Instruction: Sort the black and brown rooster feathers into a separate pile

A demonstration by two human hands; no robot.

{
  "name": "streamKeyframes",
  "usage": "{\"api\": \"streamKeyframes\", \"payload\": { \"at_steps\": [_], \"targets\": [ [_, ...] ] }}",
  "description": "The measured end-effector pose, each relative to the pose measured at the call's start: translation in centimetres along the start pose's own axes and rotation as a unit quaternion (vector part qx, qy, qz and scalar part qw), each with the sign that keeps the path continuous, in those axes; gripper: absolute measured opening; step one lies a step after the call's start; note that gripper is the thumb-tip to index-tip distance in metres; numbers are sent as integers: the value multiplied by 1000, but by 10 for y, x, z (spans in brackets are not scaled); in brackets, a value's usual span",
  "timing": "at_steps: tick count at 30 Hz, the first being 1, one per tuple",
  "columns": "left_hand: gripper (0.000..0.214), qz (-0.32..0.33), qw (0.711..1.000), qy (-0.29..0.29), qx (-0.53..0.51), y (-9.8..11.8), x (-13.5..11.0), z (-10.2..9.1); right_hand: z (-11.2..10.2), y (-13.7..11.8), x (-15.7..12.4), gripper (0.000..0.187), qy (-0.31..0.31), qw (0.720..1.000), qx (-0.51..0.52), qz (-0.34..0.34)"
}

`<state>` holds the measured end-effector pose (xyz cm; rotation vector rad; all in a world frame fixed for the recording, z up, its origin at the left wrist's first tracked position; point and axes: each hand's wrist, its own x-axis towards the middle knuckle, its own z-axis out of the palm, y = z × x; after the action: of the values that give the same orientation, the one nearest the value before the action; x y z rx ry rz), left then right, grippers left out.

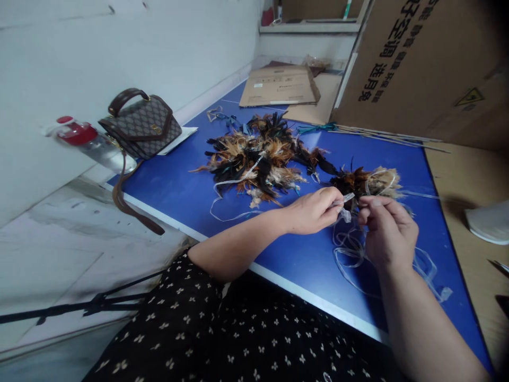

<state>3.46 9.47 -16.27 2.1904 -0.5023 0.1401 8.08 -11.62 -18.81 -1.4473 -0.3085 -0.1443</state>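
My left hand [312, 211] is closed on a crumpled clear plastic strip [348, 198], whose end sticks out past the thumb. Just to its right, my right hand [388, 231] is pinched with the fingertips close to that strip; what lies between them is too small to make out. Behind the hands lies a small bundle of brown and beige feathers [382, 181]. Loose loops of clear plastic ribbon [350, 252] trail on the blue table under and between my hands. A larger heap of black and brown feathers [260, 154] lies farther left, with a pale string across it.
On the blue tabletop [167, 183], a patterned handbag [145, 127] stands at the left beside a red-capped bottle [85, 139]. Flattened cardboard [278, 87] lies at the back. A big cardboard box [429, 74] rises at the right, and a white object [491, 220] sits below it.
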Motion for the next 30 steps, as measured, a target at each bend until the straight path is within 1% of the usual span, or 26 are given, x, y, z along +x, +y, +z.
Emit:
{"api": "streamKeyframes", "payload": {
  "at_steps": [2, 4, 5, 6, 8, 10, 11, 13, 15, 16, 18, 20, 22, 24, 26, 28, 30],
  "targets": [
    [10, -3, 1000, -1, 0, 0, 0, 0, -3, -3, 0, 37, -77, 996, -36, 16],
    [12, -9, 1000, -4, -4, 0, 0, 0, -5, -6, -1, 44, -153, 984, -86, 12],
    [15, -14, 1000, -6, -6, 0, 0, 0, -5, -7, -1, 46, -176, 978, -113, -5],
    [17, -19, 1000, -7, -8, 0, 0, -1, -5, -8, -1, 46, -187, 972, -137, -31],
    [17, -24, 1000, -5, -5, -1, 0, -1, -4, -8, -1, 39, -193, 961, -174, -90],
    [12, -26, 1000, 4, 2, 0, 0, -1, -4, -8, 0, 39, -181, 955, -197, -128],
    [10, -26, 1000, 7, 5, 0, 1, -1, -4, -7, 1, 41, -165, 959, -194, -124],
    [6, -28, 1000, 10, 8, 1, 1, -2, -5, -3, 2, 39, -121, 977, -161, -75],
    [5, -29, 999, 8, 10, 2, 1, -2, -5, 0, 3, 40, -87, 991, -101, -18],
    [5, -29, 1000, 5, 11, 2, 1, -1, -3, 0, 4, 44, -80, 994, -70, 1],
    [6, -32, 999, 4, 14, 2, 1, 0, 1, -3, 4, 54, -85, 996, -29, 14],
    [4, -38, 999, 11, 18, -1, 2, 2, 5, -12, 2, 61, -96, 995, 1, 20],
    [4, -42, 999, 26, 19, -6, 4, 3, 7, -27, 1, 61, -106, 993, 41, 35],
    [5, -45, 998, 45, 15, -14, 7, 2, 3, -44, 0, 60, -103, 990, 88, 45],
    [6, -58, 996, 69, 13, -25, 10, -1, -7, -62, 2, 62, -84, 989, 119, 36],
    [8, -84, 991, 101, 11, -36, 12, -6, -22, -78, 7, 64, -50, 992, 118, 9],
    [9, -108, 983, 150, -10, -45, 13, -9, -40, -93, 12, 64, -10, 994, 103, -21]
  ]
}}
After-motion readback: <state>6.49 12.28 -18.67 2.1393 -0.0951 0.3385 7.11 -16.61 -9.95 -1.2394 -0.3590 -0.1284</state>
